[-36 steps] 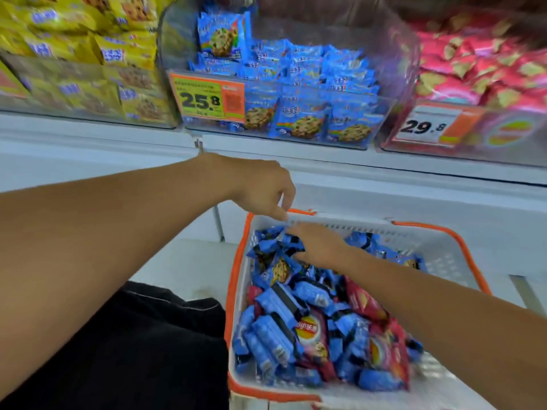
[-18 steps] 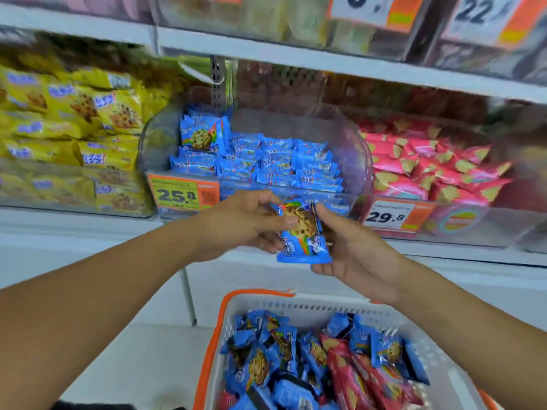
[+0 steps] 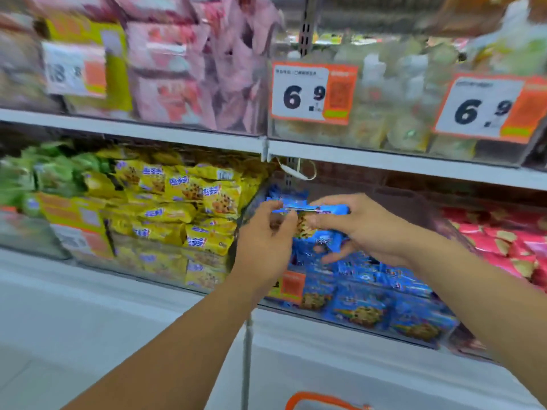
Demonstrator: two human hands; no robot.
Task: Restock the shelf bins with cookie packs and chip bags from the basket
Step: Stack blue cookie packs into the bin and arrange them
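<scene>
Both hands hold one blue cookie pack above the blue bin.

I see the clear blue-pack bin (image 3: 370,309) at 5 o'clock of centre; the basket (image 3: 319,399) rim shows at 6 o'clock. My right hand (image 3: 367,229) grips the blue cookie pack (image 3: 321,226) from 3 o'clock; my left hand (image 3: 266,232) pinches its 9 o'clock edge.

Cookie pack (image 3: 318,229) above clear bin (image 3: 414,327)

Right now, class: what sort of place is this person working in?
Most likely a supermarket snack aisle: price tags hang on clear shelf bins, which hold stacked yellow packs and blue cookie packs.
</scene>
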